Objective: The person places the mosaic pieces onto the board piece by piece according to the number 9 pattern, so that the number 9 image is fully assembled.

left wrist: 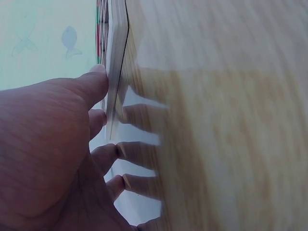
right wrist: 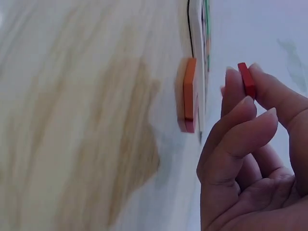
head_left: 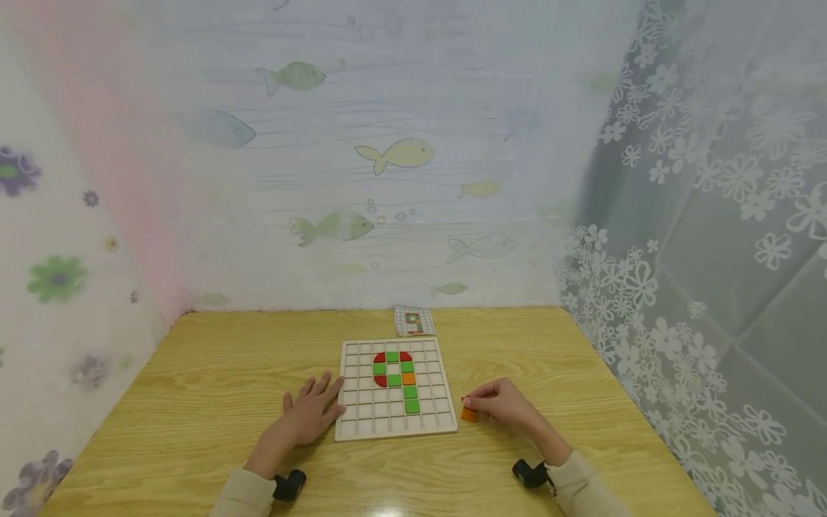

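Note:
A pale wooden grid board (head_left: 358, 424) lies on the table, with green, red and orange tiles set in it in the shape of a 9. My left hand (head_left: 306, 413) rests spread at the board's left side, thumb and fingertips touching its edge; in the left wrist view the thumb (left wrist: 94, 84) lies against the rim. To the right of the board, my right hand (head_left: 507, 403) pinches a small red tile (right wrist: 246, 80) between thumb and forefinger, raised off the table. Below it an orange tile (right wrist: 190, 89) lies on the table, with a reddish tile (right wrist: 190, 126) beside it.
Behind the board lies a small card (head_left: 415, 322) printed with a similar 9 on a grid. A fish-patterned curtain (head_left: 400, 215) hangs at the table's (head_left: 226, 359) back edge, and a flowered sheer curtain (head_left: 723, 323) on the right.

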